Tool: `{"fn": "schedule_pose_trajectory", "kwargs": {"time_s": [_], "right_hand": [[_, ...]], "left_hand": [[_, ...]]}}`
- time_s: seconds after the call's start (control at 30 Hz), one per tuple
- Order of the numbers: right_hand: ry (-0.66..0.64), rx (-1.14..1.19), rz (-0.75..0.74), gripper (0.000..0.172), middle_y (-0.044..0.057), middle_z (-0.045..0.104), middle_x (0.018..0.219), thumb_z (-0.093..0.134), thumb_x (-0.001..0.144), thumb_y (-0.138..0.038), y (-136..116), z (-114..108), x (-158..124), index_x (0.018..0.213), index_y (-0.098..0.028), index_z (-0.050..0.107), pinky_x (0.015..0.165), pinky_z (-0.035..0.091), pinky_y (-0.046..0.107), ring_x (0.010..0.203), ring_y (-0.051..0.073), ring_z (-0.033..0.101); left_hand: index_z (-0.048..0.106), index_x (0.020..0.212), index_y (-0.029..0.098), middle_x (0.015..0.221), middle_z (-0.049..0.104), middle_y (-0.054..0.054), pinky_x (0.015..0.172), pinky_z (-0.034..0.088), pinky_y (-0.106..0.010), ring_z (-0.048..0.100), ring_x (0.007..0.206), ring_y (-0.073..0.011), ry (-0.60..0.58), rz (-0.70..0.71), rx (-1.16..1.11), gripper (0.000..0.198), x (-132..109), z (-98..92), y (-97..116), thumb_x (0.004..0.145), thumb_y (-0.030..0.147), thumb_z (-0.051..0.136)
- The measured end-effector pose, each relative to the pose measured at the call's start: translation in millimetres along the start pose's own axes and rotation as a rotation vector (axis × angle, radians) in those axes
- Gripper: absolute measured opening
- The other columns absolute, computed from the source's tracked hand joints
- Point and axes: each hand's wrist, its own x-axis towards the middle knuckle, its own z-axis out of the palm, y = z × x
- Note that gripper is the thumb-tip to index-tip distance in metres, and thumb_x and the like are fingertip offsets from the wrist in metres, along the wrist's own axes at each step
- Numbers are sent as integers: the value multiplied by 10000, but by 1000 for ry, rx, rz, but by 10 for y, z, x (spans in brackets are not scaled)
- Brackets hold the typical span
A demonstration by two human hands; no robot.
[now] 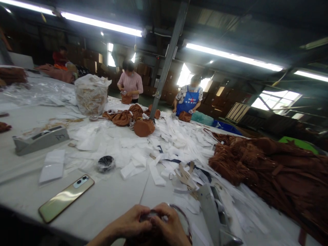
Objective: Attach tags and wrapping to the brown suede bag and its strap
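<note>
At the bottom centre, my left hand [133, 218] and my right hand [170, 223] meet with fingers bent and thumbs close together. Both grip a dark, shiny ring-shaped bag handle [188, 222], whose curve shows to the right of my right hand. Below it hangs a dark brown bag [148, 239], mostly hidden by my hands and the frame's lower edge. A grey tape dispenser [208, 212] stands just right of my right hand. To the left lies a phone [66, 198] with its back up.
White paper scraps [159, 171] litter the table [115, 198]. A brown heap of bags [269, 174] fills the right side. Finished-looking brown bags [145, 128] lie by a metal post [166, 65]. Another dispenser [41, 138] stands left. Across the table, two people [130, 83] [191, 97] handle brown bags.
</note>
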Motion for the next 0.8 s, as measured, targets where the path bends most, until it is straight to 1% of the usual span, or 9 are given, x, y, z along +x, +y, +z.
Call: {"fn": "schedule_pose_trajectory", "kwargs": {"time_s": [0.07,0.13,0.27,0.4,0.53,0.6,0.67,0.73,0.8], "right_hand": [[13,35,-88,92,17,689,767,662,759,-253,-9,0,-13,814,-219,727,706,483,285,763,185,635],[27,65,-122,109,28,698,778,663,772,-282,2,10,-27,825,-222,737,701,496,285,771,188,643],[26,128,-83,168,48,710,809,667,778,-343,52,35,-41,850,-213,745,689,511,287,780,197,652],[20,181,-41,173,33,711,770,693,752,-353,65,32,-30,834,-209,742,661,511,281,732,190,652],[55,85,-133,117,26,690,698,686,763,-307,87,34,-17,734,-204,735,635,492,270,697,175,636],[87,39,-193,121,27,686,681,675,778,-297,122,46,-11,721,-204,727,630,487,271,691,171,628],[95,-10,-266,130,27,686,679,657,799,-296,153,53,-3,725,-206,715,624,483,272,691,168,622],[68,-90,-342,130,21,687,690,633,823,-284,153,40,11,741,-209,701,637,478,278,695,164,618],[6,-193,-416,143,10,681,689,600,848,-260,107,-3,28,741,-213,682,649,468,284,687,156,610]], "left_hand": [[674,881,145,674,511,33,564,321,-219,446,635,-127,5,19,16,215,-2,1,0,729,179,525],[675,841,139,640,496,40,541,304,-217,428,603,-118,36,27,31,194,3,23,-5,723,178,527],[676,802,122,601,469,44,508,270,-215,396,569,-106,99,8,-41,189,19,85,-9,719,189,520],[672,797,123,610,483,41,522,283,-216,416,588,-110,89,14,-72,187,24,91,-1,711,182,517],[623,684,138,546,453,54,485,262,-213,408,537,-101,84,-46,-37,111,41,78,-30,688,185,523],[596,632,144,506,439,62,463,257,-211,400,501,-95,107,-83,-39,91,59,82,-53,672,189,527],[604,629,144,478,445,67,442,262,-206,400,468,-92,128,-113,-61,92,77,90,-72,655,191,529],[617,631,140,458,456,67,419,272,-202,402,437,-90,137,-135,-91,101,90,95,-93,640,196,533],[624,623,135,450,469,64,403,281,-199,399,415,-85,131,-145,-122,104,97,95,-123,628,196,540]]}}
